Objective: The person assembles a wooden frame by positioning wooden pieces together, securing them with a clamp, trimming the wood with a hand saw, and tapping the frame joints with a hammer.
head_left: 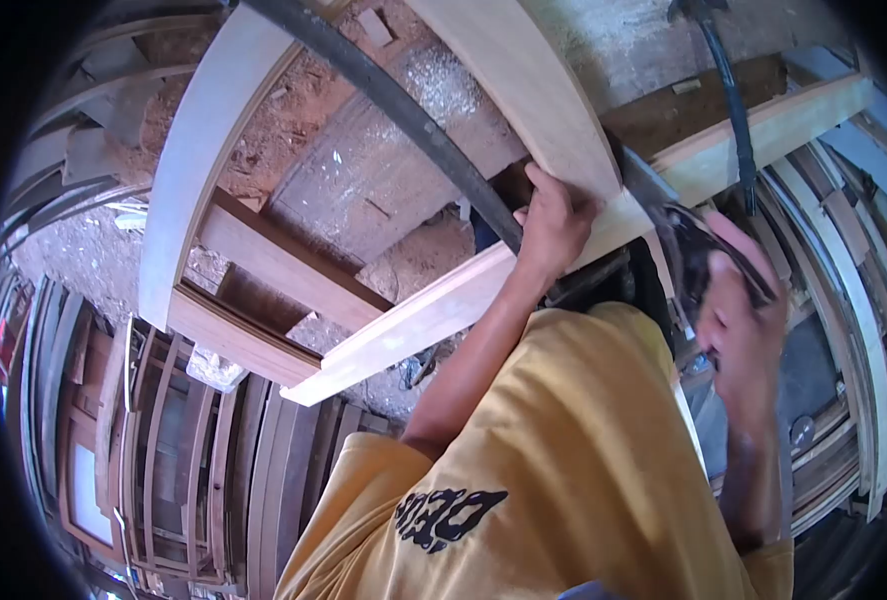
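In the head view, two bare hands are at work on one pale wooden frame, with five of its pieces countable. One long rail (413,312) crosses nearest the body. Two long boards run away from it, a left board (185,150) and a right board (523,80), and two shorter pieces, an end piece (243,330) and an inner crosspiece (288,262), lie between the left board and the rail.

The left hand (555,225) is partly curled at the spot where the right board meets the rail, touching the wood; how firmly it grips cannot be told. The right hand (738,305), blurred, is closed around the dark handle of one saw-like tool (651,178), whose flat blade lies just beside that same meeting point.

Two metal bars show: a dark bar (393,105) slants across the frame between the two long boards, and a bluish bar (731,95) crosses the rail beyond the tool. One white lump (216,368) sits near the end piece. Two stacks of timber, too many lengths to count, flank the person: a left stack (203,450) and a right stack (853,260).
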Tool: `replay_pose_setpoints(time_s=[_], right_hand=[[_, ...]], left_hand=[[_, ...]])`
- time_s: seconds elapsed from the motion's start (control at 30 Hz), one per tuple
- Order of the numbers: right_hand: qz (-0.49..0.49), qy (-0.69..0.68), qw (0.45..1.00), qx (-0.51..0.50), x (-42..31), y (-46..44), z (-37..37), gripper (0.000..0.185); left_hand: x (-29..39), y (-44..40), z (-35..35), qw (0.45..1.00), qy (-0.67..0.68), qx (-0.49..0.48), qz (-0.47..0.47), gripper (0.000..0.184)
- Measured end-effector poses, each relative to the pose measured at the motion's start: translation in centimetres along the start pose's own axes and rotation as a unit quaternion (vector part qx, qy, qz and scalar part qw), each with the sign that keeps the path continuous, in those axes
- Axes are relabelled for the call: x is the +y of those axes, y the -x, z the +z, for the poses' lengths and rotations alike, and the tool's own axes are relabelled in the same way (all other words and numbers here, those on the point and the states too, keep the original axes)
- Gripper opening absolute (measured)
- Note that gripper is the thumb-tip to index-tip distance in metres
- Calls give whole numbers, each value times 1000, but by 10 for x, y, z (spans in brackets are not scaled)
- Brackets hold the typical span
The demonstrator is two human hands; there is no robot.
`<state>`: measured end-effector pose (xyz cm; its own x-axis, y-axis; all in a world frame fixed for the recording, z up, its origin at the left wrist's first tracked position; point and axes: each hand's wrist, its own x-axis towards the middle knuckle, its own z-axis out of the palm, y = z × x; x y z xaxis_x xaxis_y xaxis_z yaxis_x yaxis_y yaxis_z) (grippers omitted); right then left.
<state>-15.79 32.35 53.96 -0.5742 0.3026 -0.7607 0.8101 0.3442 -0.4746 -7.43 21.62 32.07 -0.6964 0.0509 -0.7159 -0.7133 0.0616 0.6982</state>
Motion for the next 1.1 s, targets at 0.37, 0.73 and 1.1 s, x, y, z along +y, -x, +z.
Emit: replay_pose_setpoints(time_s=[0.37,0.73,1.1], right_hand=[[19,-41,999,-18,14,-71,17,31],[22,64,998,3,-41,6,-19,31],[19,18,1000,-10,-18,27,-35,36]], left_hand=[[-15,-15,3,999,33,-20,-20,90],[-6,-4,6,999,-26,25,-10,70],[-10,-7,1,998,-47,9,37,72]])
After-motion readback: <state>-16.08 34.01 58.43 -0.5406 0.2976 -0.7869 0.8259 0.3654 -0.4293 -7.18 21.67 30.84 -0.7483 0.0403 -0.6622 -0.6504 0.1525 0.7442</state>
